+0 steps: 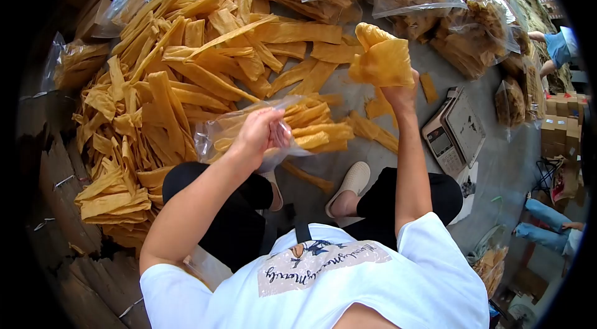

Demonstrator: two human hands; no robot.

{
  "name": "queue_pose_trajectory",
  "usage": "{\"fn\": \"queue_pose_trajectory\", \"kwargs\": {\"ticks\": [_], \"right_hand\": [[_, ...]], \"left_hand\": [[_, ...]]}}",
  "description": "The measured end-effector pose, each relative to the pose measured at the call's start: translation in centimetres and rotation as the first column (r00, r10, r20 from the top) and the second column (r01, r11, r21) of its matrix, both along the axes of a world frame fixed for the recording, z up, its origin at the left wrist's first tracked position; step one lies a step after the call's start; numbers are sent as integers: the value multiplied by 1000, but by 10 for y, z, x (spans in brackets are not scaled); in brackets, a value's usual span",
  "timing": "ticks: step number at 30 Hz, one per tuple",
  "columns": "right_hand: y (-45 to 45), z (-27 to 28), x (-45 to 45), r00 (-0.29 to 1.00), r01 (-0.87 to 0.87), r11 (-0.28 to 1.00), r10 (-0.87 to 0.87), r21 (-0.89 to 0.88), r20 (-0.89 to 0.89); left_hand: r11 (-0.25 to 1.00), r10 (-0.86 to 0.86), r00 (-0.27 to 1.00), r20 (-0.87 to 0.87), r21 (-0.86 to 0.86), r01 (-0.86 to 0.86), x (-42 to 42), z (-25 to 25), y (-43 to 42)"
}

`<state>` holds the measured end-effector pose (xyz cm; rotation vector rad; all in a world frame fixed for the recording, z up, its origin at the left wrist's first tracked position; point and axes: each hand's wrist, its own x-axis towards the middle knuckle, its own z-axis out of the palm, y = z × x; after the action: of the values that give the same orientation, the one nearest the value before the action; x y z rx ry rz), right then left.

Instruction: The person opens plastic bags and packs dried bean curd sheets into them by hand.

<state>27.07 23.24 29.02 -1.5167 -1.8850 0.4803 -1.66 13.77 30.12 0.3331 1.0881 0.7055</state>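
Note:
My left hand (pixel 260 133) is closed on the edge of a clear plastic bag (pixel 214 136), whose open mouth faces right. Folded yellow strips that look like dried tofu skin (pixel 314 130) fill the bag and stick out of its mouth. Raised to the right, my right hand (pixel 403 89) grips a folded tofu skin sheet (pixel 382 58); most of its fingers are hidden behind the sheet. A large heap of similar strips (pixel 180 74) spreads across the floor in front and to the left. A few loose pieces (pixel 373 130) lie between my hands.
A digital scale (pixel 454 130) stands on the grey floor to the right. Filled plastic bags (pixel 423 2) are piled at the back right. Brown cardboard (pixel 68 192) lies at the left. Cardboard boxes (pixel 563 120) and parts of other people (pixel 550 226) appear at the far right.

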Motion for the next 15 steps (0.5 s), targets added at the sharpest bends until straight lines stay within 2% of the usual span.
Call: {"fn": "queue_pose_trajectory", "kwargs": {"ticks": [1, 3, 6, 7, 9, 11, 13, 14, 15], "right_hand": [[-8, 4, -2, 1000, -11, 1000, 11, -2, -7], [-20, 11, -5, 943, 74, 997, -83, 38, 322], [-41, -8, -30, 821, 12, 998, 21, -53, 571], [-48, -22, -42, 801, -27, 997, 65, -73, 595], [-60, -37, -74, 714, -33, 967, 200, -253, 671], [-71, -60, -94, 687, -88, 932, 312, -351, 656], [-81, -86, -105, 614, -125, 935, 337, -333, 714], [-86, -93, -107, 611, -129, 935, 338, -331, 716], [-91, -99, -108, 549, -150, 941, 334, -303, 766]], "left_hand": [[999, 37, 999, 19, -5, -37, -1, -3, 1], [995, 90, 995, -48, 45, -88, 3, -1, 0], [992, 119, 991, -62, 46, -116, 5, -13, 0], [992, 121, 991, -63, 56, -117, 7, -11, -3], [987, 148, 984, -100, 77, -140, 10, -6, -7], [991, 117, 984, -136, 80, -107, 10, -10, -9], [994, 88, 982, -167, 71, -77, 11, -8, -13], [991, 127, 966, -225, 69, -115, 14, -5, -15], [986, 163, 945, -282, 69, -150, 16, -2, -17]]}}
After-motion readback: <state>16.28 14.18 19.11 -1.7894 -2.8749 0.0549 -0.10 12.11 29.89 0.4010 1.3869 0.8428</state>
